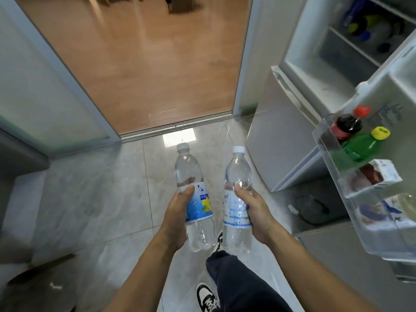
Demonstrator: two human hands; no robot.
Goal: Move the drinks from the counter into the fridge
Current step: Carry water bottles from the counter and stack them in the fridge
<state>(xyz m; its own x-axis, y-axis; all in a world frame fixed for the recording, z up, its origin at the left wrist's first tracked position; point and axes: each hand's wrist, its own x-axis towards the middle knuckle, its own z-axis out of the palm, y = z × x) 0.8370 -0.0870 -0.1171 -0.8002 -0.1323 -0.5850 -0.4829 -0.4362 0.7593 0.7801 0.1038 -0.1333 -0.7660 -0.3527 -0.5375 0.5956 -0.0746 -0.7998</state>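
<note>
My left hand (pixel 176 218) grips a clear bottle with a blue and yellow label (pixel 191 176), held upright over the tiled floor. Beside it my right hand (pixel 253 213) holds a second clear bottle with a white and blue label (pixel 237 172), also upright. The two bottles are close together, a small gap between them. The fridge (pixel 299 64) stands open at the upper right, with several bottles on an inner shelf (pixel 369 30). Its open door (pixel 382 221) is at the right, to the right of my right hand.
The door shelf holds a dark bottle with a red cap (pixel 347 124), a green bottle with a yellow cap (pixel 362 145) and cartons (pixel 382 174) below. A doorway (pixel 146 64) onto a wooden floor lies ahead. A grey counter edge (pixel 20 158) is at the left. My leg and shoes are below.
</note>
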